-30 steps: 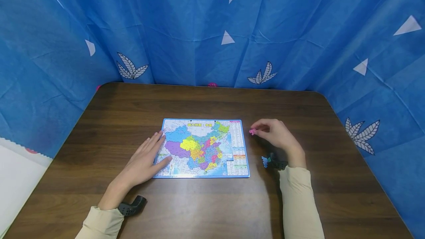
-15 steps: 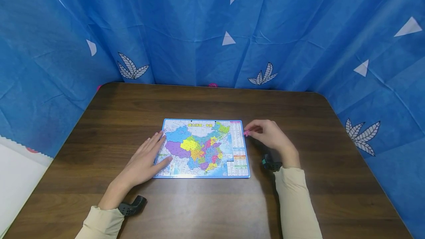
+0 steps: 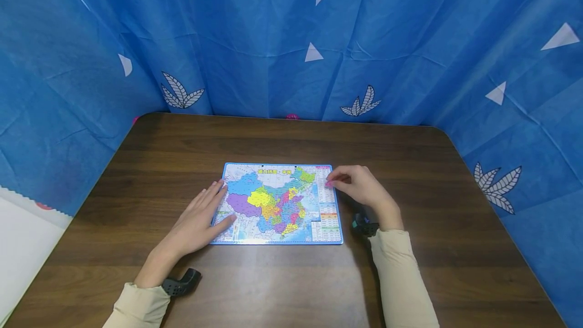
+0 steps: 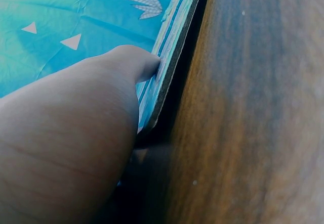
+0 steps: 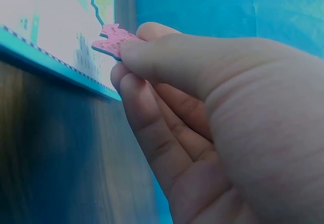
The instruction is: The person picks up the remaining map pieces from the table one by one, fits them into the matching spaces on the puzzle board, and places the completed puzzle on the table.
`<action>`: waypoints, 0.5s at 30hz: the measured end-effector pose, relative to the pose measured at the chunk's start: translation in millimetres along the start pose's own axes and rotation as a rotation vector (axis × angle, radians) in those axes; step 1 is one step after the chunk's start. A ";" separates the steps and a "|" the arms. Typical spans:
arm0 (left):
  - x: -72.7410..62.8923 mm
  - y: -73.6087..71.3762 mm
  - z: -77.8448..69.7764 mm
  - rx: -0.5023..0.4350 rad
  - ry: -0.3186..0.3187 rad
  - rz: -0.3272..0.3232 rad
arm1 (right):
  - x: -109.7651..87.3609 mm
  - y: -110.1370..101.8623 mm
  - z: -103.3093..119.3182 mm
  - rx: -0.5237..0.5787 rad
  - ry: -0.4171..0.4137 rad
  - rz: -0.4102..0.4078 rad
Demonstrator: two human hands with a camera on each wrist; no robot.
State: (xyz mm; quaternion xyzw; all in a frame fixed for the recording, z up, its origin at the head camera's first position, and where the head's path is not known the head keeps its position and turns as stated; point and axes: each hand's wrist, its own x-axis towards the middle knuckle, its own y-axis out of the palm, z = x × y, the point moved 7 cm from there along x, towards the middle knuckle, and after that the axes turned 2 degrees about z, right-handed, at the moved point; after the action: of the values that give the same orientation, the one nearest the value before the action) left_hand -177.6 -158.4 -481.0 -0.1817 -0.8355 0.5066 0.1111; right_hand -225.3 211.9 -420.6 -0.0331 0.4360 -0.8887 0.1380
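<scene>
A map puzzle board (image 3: pixel 243 229) with brightly coloured regions lies flat on the table. My left hand (image 3: pixel 193 221) rests on its left side, fingers straight and thumb spread over the lower part. The left wrist view shows the thumb (image 4: pixel 134 62) against the board's edge. With thumb and fingertips my right hand (image 3: pixel 364 186) pinches a small pink puzzle piece (image 5: pixel 109 41) with a jagged outline and a dark edge. That piece is over the table of print at the board's upper right; the fingers hide part of it.
The brown wooden table (image 3: pixel 282 287) extends around the board. A blue curtain (image 3: pixel 264 39) hangs behind it and along the sides. Each wrist carries a black camera (image 3: pixel 182 282). A white surface (image 3: pixel 27 252) shows at the far left.
My right hand has moved left with the pink puzzle piece, from beside the board to over its right edge. A blue piece by the right wrist is now out of sight. The left hand stays put.
</scene>
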 end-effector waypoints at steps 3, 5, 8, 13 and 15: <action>-0.1 0.0 0.1 0.000 0.002 -0.001 | 1.6 3.8 1.5 0.003 0.000 0.000; -0.5 -0.2 0.0 -0.001 0.004 -0.002 | 2.6 6.4 2.9 0.006 -0.005 0.001; -0.8 -0.3 -0.1 -0.003 0.005 -0.002 | 4.3 9.6 5.6 0.021 -0.010 0.002; -1.0 -1.2 -0.8 -0.005 0.008 -0.005 | 7.4 14.0 8.6 0.032 -0.010 0.007; -1.1 -1.5 -1.3 -0.004 0.010 -0.005 | 8.4 15.9 9.0 0.033 -0.010 0.009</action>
State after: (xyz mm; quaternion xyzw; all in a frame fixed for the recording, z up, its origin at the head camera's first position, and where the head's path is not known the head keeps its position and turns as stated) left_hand -176.5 -158.4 -479.1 -0.1823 -0.8363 0.5039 0.1159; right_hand -228.3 193.4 -428.0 -0.0333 0.4205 -0.8950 0.1449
